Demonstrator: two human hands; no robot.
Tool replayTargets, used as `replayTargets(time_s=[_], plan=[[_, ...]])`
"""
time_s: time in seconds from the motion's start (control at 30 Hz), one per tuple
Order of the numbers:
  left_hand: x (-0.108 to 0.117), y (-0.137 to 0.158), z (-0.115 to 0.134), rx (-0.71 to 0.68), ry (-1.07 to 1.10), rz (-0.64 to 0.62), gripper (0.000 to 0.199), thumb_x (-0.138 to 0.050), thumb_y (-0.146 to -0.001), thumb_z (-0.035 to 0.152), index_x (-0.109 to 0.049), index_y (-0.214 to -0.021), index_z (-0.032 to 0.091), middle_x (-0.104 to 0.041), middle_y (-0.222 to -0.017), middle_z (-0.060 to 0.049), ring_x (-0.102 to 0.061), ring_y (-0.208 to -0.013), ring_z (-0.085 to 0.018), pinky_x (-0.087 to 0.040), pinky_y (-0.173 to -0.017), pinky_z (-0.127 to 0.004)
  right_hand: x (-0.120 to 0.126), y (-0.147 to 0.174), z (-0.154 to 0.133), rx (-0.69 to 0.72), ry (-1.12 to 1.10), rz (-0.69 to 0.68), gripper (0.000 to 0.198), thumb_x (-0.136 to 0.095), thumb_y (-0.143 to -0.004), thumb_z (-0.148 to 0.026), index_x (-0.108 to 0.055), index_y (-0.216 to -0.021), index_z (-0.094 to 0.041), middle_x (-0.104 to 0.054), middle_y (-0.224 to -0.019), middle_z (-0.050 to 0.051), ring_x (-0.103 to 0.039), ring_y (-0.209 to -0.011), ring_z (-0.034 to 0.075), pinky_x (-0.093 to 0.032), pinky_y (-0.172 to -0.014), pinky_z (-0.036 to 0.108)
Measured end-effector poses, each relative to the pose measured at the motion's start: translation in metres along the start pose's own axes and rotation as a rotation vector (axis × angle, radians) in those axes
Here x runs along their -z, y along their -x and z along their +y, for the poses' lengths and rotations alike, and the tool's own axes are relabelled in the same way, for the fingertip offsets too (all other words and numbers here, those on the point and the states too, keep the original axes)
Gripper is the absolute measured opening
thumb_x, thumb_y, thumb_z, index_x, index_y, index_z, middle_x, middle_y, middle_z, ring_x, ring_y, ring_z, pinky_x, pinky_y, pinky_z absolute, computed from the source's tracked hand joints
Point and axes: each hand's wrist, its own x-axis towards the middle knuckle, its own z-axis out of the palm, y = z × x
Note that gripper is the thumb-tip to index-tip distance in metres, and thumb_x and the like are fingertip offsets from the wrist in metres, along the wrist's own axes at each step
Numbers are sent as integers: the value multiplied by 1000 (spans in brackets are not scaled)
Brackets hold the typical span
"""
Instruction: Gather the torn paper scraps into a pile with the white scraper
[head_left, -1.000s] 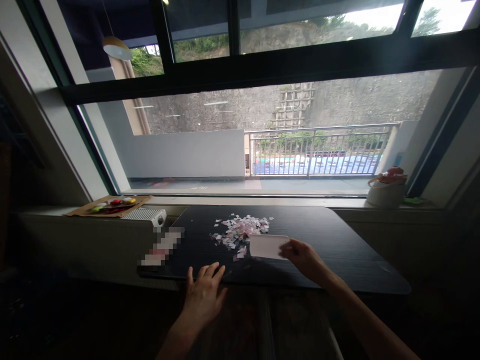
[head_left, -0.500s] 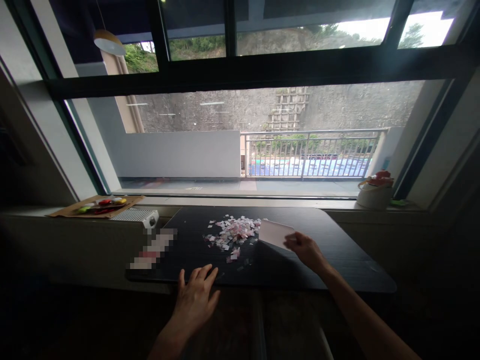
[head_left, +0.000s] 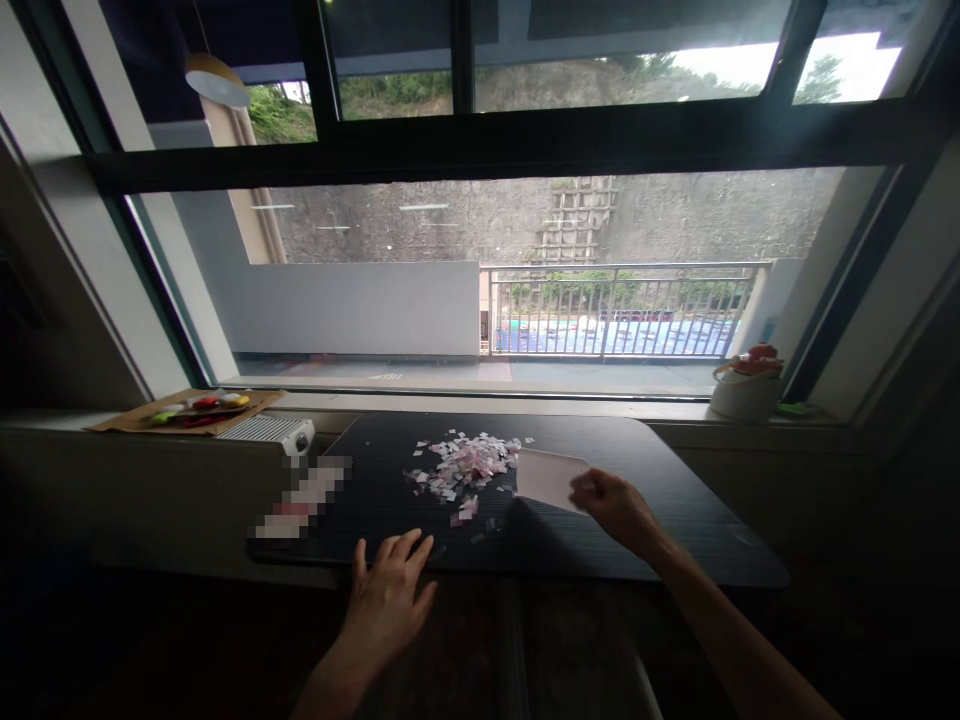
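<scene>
So the pile of paper bits (head_left: 474, 460) is the landmark here: a loose heap of little white and pinkish pieces on a black table (head_left: 660, 530), with a few strays scattered around its edges, mostly on the near side. The pale card (head_left: 549, 478) is just to the right of the pile, its left edge right by the rightmost bits; honestly can't tell if it's touching any of them. The right hand (head_left: 615, 508) is to the right of the pile too, fingers curled in and pinching the card's right end, though the fingertips are kinda blurry. The left hand (head_left: 388, 595) is on the near side of the pile, a bit to its left, palm down with the fingers spread and nothing in them. No way to tell if those fingertips touch the table edge.

Way off left of the pile there's a white box with a knob (head_left: 274, 435), and beyond that a brown sheet (head_left: 124, 415) with some colorful stuff on it. Far right of the pile, a white jug (head_left: 742, 395) with a reddish top sits on the windowsill (head_left: 525, 403).
</scene>
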Motion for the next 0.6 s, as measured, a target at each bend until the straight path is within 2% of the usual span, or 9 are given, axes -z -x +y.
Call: replayTargets(time_s=[0.13, 0.33, 0.6], plan=[[-2, -1, -1, -1, 10, 13, 52, -40, -80, 26, -48, -131, 24, -47, -140, -8, -40, -128, -24, -12, -109, -58, -3, 6, -4, 4, -74, -63, 13, -61, -72, -28, -67, -78, -19, -73, -72, 4, -68, -67, 20, -51, -59, 28], [-2, 0, -1, 0, 8, 13, 51, -40, -80, 26, -48, -131, 24, -48, -139, -8, -40, -128, -25, -13, -109, -59, -4, 7, -8, 2, -114, -63, 16, -61, -72, -30, -67, -81, -18, -73, -76, 5, -68, -69, 21, -52, -60, 29], [-2, 0, 0, 0, 6, 21, 51, -40, -80, 26, -48, -130, 24, -48, -139, -8, -40, -128, -24, -13, -109, -58, -6, 12, 1, -1, -120, -79, 14, -60, -69, -30, -66, -75, -18, -71, -69, 2, -67, -65, 20, -50, -56, 27]])
